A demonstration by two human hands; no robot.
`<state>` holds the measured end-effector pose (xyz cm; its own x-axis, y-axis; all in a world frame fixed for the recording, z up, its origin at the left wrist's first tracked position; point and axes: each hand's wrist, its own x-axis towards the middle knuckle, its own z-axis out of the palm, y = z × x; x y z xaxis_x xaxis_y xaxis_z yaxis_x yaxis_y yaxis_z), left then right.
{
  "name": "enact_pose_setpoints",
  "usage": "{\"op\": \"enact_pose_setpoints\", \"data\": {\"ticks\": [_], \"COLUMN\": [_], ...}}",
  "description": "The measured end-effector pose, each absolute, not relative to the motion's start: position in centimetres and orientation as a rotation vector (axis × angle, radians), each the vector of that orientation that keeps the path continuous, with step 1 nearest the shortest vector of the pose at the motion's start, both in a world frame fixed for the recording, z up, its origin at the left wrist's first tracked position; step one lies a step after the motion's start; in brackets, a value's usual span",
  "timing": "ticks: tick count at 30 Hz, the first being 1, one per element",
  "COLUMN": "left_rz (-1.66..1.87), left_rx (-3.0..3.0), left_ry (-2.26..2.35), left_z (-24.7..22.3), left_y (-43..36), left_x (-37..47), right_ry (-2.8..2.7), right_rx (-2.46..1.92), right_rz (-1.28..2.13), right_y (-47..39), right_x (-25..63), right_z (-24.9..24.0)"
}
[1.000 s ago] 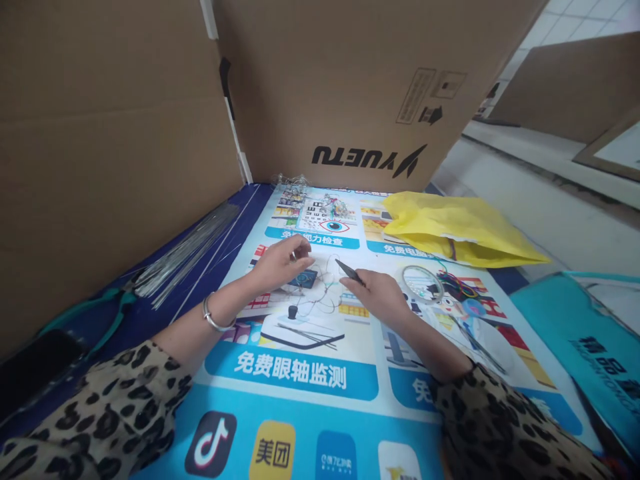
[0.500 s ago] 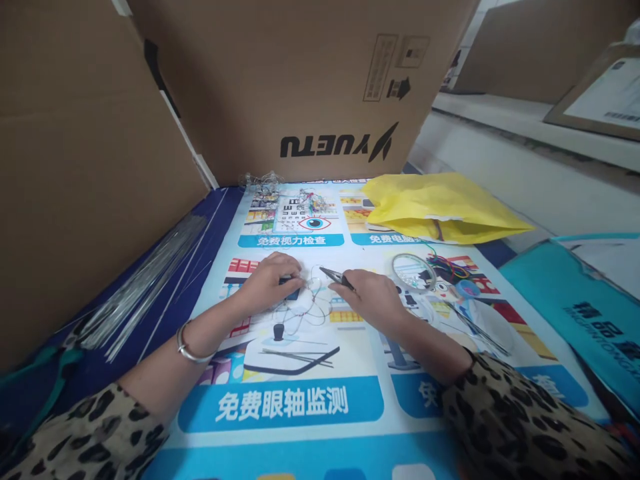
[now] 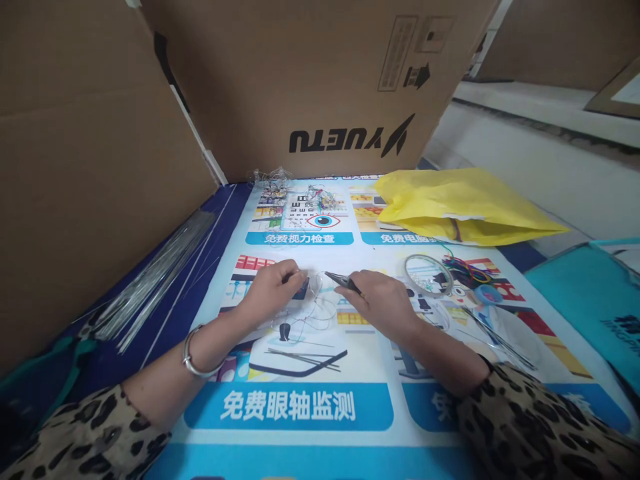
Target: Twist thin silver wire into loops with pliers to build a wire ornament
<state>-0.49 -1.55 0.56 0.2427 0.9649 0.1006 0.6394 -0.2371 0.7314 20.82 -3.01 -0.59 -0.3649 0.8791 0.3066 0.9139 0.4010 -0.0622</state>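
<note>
Between my hands is a thin wire piece bent into several petal-like loops (image 3: 320, 312). My left hand (image 3: 280, 287) pinches one end of it between thumb and forefinger. Closed around a pair of pliers (image 3: 345, 281), my right hand (image 3: 383, 300) points their narrow jaws left, close to the upper wire loop. Whether the jaws touch the wire, I cannot tell. A few short straight wires (image 3: 305, 359) lie on the printed sheet (image 3: 360, 360) below the looped piece.
At the left lie a bundle of long wires (image 3: 160, 273) and teal-handled cutters (image 3: 75, 353). To the right are a clear ring dish (image 3: 427, 275), coloured cords (image 3: 465, 270), more wires (image 3: 500, 340) and a yellow bag (image 3: 460, 203). Tangled wire pieces (image 3: 273, 180) sit before a cardboard box (image 3: 320, 80).
The view has shifted slightly, so most things sit a little further right. My left fingers have closed more tightly at the wire. The pliers remain in my right hand.
</note>
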Motion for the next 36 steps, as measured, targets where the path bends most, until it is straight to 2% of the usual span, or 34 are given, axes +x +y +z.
{"op": "enact_pose_setpoints", "data": {"ticks": [11,21,36], "left_rz": [0.949,0.872,0.857], "left_rx": [1.295,1.127,1.185], "left_ry": [1.281,1.125,1.138], "left_z": [0.5,1.4,1.0], "left_y": [-2.9,-3.9,-3.7], "left_x": [0.4,0.8,0.8], "right_ry": [-2.361,-2.384,-2.329], "right_rx": [-1.487,-1.452,-1.43], "right_rz": [-0.198,-0.275,-0.307], "right_y": [-3.5,-3.5,-3.1], "right_x": [20.5,20.5,21.1], "right_z": [-0.6,-0.6,-0.4]}}
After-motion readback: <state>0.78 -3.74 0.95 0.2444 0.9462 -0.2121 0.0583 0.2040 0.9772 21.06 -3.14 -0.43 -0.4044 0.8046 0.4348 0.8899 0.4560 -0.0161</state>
